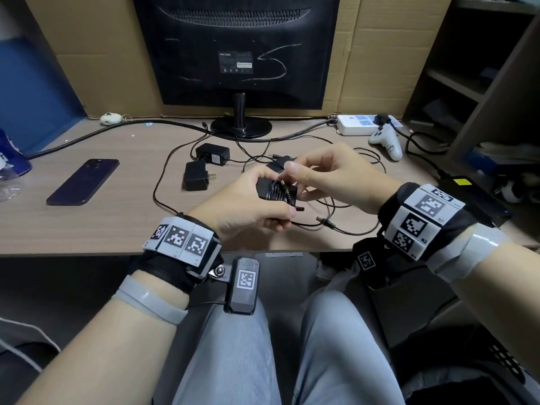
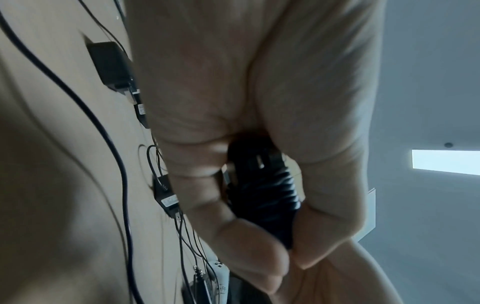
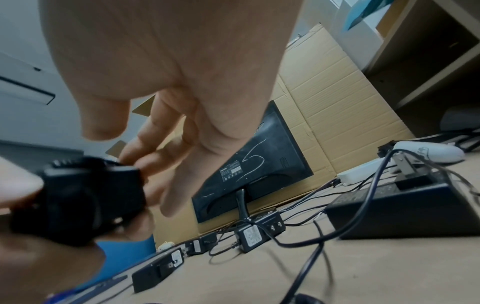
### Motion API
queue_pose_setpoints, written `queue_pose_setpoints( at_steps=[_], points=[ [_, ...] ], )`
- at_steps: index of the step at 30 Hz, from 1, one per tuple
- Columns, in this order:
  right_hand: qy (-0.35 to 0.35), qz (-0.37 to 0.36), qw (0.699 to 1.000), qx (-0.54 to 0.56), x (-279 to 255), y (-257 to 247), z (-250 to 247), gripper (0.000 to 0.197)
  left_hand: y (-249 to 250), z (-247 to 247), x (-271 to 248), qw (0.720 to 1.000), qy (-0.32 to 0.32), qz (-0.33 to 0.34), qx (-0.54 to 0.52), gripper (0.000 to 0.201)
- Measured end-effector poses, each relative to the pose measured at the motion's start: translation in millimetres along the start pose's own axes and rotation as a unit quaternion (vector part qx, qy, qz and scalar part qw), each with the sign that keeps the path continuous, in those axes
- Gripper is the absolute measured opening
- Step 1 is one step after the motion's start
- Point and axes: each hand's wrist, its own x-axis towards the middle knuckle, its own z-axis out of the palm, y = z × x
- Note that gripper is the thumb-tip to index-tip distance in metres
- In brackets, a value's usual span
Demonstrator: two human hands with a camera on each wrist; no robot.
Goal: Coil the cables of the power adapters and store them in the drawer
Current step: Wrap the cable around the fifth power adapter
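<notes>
My left hand (image 1: 260, 200) grips a black power adapter (image 1: 276, 192) with its thin cable wound tightly round the body. My right hand (image 1: 301, 179) is at the adapter's far side, thumb and fingers pinching the cable's (image 1: 285, 185) plug end against the coil. The left wrist view shows the wound adapter (image 2: 262, 195) inside my left hand (image 2: 259, 236). In the right wrist view, fingertips (image 3: 140, 152) touch the adapter (image 3: 78, 197). Two more adapters (image 1: 213, 153) (image 1: 196, 175) lie uncoiled on the desk, a third (image 1: 279, 162) behind my hands. No drawer is in view.
Loose thin cables (image 1: 336, 226) loop over the desk under and around my hands. A monitor (image 1: 236, 51) stands at the back, a phone (image 1: 83, 182) lies left, a white power strip (image 1: 359, 124) and game controller (image 1: 385, 143) back right, a large power brick (image 1: 473, 197) right.
</notes>
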Motion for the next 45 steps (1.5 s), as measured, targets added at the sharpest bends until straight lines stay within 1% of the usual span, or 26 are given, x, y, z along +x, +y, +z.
queue_pose_setpoints(
  at_steps=[2,4,6,8,10,15,18,23,27,28,32,36,39,41,42,43,44,45],
  points=[
    [-0.006,0.017,0.999,-0.026,0.7,-2.0,0.2,0.031,-3.5,0.2,0.0,1.000,0.006,0.002,0.009,0.054],
    [-0.005,0.012,0.994,-0.108,0.7,-7.2,0.7,0.020,-6.7,1.1,0.2,1.000,0.014,0.005,0.020,0.052],
    [0.001,-0.007,0.980,-0.200,0.4,-13.2,2.6,0.013,-8.5,2.8,0.7,0.999,0.020,0.009,0.036,0.053],
    [0.009,-0.014,0.966,-0.257,2.5,-15.9,4.7,0.013,-8.0,4.7,1.6,0.998,0.028,0.010,0.055,0.054],
    [0.013,0.000,0.959,-0.283,5.7,-17.5,6.0,0.013,-5.9,6.1,2.3,0.995,0.042,0.010,0.089,0.055],
    [-0.015,0.051,0.942,-0.331,10.5,-20.5,7.0,0.011,-6.3,7.2,6.6,0.987,0.057,0.012,0.152,0.049],
    [-0.011,0.062,0.947,-0.315,11.1,-22.2,9.7,0.010,-7.1,7.4,9.2,0.983,0.074,0.021,0.164,0.047],
    [0.014,0.037,0.951,-0.308,10.0,-28.1,15.1,0.010,-3.2,9.8,12.8,0.983,0.096,0.030,0.152,0.038],
    [0.013,0.032,0.952,-0.305,10.3,-25.7,18.3,0.006,-3.7,9.8,12.3,0.983,0.094,0.032,0.155,0.037],
    [0.025,0.030,0.955,-0.295,10.3,-23.7,18.6,0.004,-3.3,10.5,11.5,0.983,0.093,0.031,0.154,0.038],
    [0.084,0.032,0.976,-0.200,10.6,-19.0,18.8,0.011,3.2,13.4,11.8,0.986,0.097,0.034,0.134,0.041],
    [0.087,0.010,0.987,-0.135,7.0,-23.5,16.9,0.016,8.2,14.5,11.9,0.986,0.098,0.049,0.126,0.041],
    [0.085,0.034,0.993,-0.070,6.5,-22.0,18.7,0.019,4.3,15.3,9.7,0.988,0.079,0.060,0.115,0.040],
    [0.064,0.058,0.995,-0.051,5.7,-18.7,15.1,0.013,-1.8,16.7,8.0,0.993,0.054,0.050,0.093,0.039],
    [0.040,0.072,0.995,-0.052,4.1,-17.7,11.8,0.008,-5.7,18.0,7.7,0.995,0.036,0.036,0.080,0.039],
    [0.017,0.087,0.995,-0.052,2.3,-16.9,8.5,0.006,-9.6,19.6,7.5,0.998,0.016,0.018,0.061,0.039],
    [0.005,0.099,0.994,-0.046,0.6,-15.8,4.8,0.009,-13.1,21.1,8.3,1.000,-0.003,-0.005,0.025,0.038],
    [0.012,0.107,0.994,-0.037,-0.9,-14.1,1.0,0.011,-14.8,23.4,8.9,0.999,-0.020,-0.031,-0.026,0.034]
  ],
)
